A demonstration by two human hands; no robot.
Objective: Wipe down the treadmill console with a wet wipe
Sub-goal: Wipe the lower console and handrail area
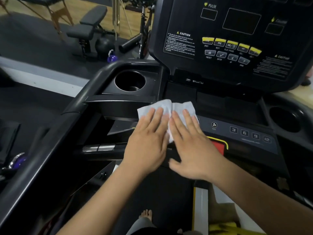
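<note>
A white wet wipe (166,106) lies spread on the lower panel of the black treadmill console (240,133), left of the fan button and the number keys. My left hand (147,141) lies flat on the wipe's left half, fingers straight. My right hand (191,143) lies flat on its right half, fingers straight, partly covering a red stop button with a yellow border (218,146). The upright display panel (237,39), with yellow and grey keys, stands behind.
Round cup holders sit at the console's left (130,81) and right (284,119). A black handrail (79,106) runs down the left. A weight bench (88,26), a kettlebell (104,44) and a purple item (112,57) are on the floor beyond. My bare foot (146,214) is on the belt.
</note>
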